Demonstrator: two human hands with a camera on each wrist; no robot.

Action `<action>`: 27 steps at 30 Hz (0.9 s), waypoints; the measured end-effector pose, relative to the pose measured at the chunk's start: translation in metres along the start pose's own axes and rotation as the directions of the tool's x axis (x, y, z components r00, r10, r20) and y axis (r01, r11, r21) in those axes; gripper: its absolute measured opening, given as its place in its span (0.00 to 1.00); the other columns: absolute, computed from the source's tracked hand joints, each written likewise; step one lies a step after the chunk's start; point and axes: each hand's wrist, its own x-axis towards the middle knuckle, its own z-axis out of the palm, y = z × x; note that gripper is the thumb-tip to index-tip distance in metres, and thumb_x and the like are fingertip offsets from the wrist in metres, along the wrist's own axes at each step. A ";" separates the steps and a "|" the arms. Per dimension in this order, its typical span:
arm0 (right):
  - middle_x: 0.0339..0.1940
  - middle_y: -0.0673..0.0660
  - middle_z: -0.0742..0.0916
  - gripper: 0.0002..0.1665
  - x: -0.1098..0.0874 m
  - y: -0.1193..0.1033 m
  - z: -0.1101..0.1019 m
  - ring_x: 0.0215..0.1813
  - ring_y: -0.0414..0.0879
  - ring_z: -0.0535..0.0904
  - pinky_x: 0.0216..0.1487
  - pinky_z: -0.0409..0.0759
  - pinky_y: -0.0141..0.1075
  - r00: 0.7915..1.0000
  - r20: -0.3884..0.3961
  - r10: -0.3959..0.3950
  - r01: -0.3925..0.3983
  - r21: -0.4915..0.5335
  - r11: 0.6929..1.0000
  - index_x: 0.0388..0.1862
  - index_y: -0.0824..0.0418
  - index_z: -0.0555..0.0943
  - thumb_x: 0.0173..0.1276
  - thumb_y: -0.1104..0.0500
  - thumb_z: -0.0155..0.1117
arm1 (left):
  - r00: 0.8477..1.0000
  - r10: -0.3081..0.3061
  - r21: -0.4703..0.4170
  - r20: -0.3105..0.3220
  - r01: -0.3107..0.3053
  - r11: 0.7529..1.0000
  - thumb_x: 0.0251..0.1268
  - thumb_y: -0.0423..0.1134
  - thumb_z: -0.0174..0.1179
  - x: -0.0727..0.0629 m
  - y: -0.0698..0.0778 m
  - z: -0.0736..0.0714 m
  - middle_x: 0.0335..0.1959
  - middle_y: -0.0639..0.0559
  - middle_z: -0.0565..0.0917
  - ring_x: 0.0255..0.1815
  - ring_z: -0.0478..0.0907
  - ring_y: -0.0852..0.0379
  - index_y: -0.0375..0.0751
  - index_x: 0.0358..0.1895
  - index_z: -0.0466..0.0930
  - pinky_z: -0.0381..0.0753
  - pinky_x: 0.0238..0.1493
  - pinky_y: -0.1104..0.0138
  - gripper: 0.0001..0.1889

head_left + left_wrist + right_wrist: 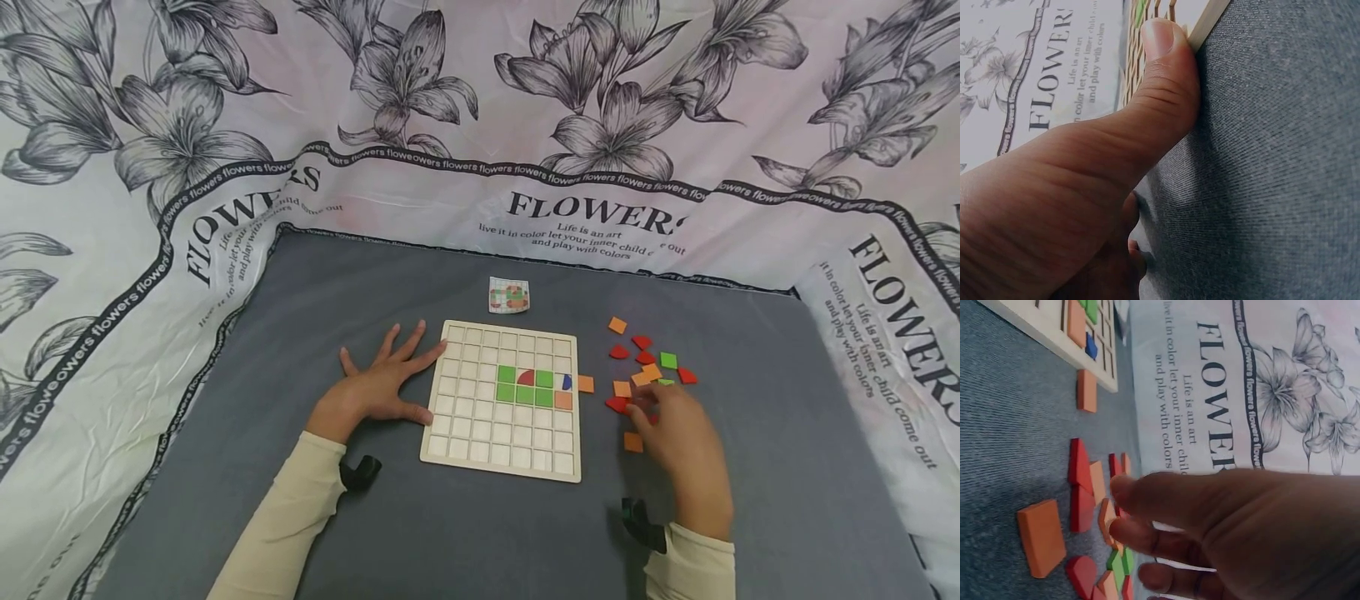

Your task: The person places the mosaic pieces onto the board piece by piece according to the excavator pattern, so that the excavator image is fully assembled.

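A wooden grid board (480, 432) lies on the grey cloth, with several green squares (525, 393), a red quarter-round piece (527, 378), a blue piece (566, 382) and an orange square (563, 401) set in its cells. My left hand (381, 385) spreads its fingers beside the board; thumb (1166, 59) and index fingertip rest at its left edge. Over the loose pieces to the right hovers my right hand (681, 429), fingers slightly bent. Its thumb and index fingertips are close to orange tiles (1107, 520) and red pieces (1082, 506), with nothing visibly pinched between them.
A small printed card (509, 296) with a coloured grid pattern lies behind the board. One orange square (587, 384) sits right at the board's right edge; another orange square (633, 442) lies nearer. Green tiles (668, 360) are among the scattered pieces. Flower-printed cloth (600, 212) borders the back.
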 end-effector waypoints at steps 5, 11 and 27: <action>0.54 0.70 0.85 0.26 0.000 0.004 0.004 0.53 0.63 0.81 0.53 0.82 0.60 0.997 0.054 0.046 -0.045 -0.031 0.999 0.62 0.71 0.82 0.71 0.58 0.75 | 1.000 0.006 0.001 -0.007 -0.006 1.000 0.55 0.66 0.76 0.001 0.001 0.001 0.89 0.57 0.31 0.88 0.22 0.40 0.70 0.88 0.45 0.16 0.62 0.16 0.60; 0.53 0.70 0.84 0.24 0.001 0.002 0.013 0.50 0.61 0.80 0.51 0.83 0.58 0.999 0.033 0.042 -0.041 -0.026 0.999 0.60 0.70 0.83 0.71 0.59 0.76 | 1.000 0.000 0.003 -0.004 0.000 1.000 0.55 0.66 0.76 0.001 0.001 0.002 0.89 0.57 0.31 0.88 0.22 0.40 0.70 0.88 0.45 0.17 0.62 0.16 0.61; 0.48 0.68 0.80 0.18 -0.007 -0.002 0.017 0.38 0.55 0.76 0.34 0.77 0.48 0.999 -0.037 0.026 -0.026 -0.006 1.000 0.57 0.61 0.84 0.71 0.60 0.75 | 1.000 -0.004 0.009 -0.005 0.004 1.000 0.54 0.68 0.75 0.003 -0.001 0.003 0.89 0.57 0.31 0.88 0.22 0.41 0.70 0.88 0.45 0.18 0.61 0.15 0.61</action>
